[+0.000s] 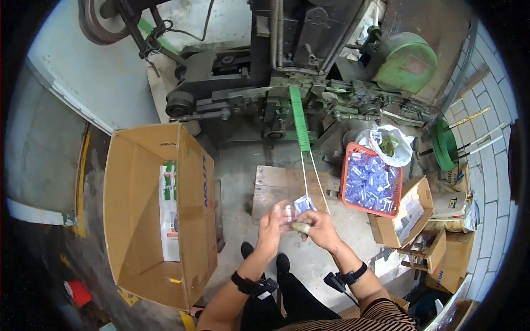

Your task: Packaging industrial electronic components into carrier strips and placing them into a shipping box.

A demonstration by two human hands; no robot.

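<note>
Near wooden board (273, 182), left hand (270, 226) half-curled round clear plastic (288, 213), right hand (321, 228) pinching blue piece (305, 204)

Gap between left hand (271, 225) and carton (199, 237), machine (301, 41) blocking ahead

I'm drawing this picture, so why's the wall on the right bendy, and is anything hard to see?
Head view: the fisheye lens bends the pale block wall near the black rim; head view, middle: the clear thing by the left hand is hard to make out; head view, top: the machine's dark parts hide details.
</note>
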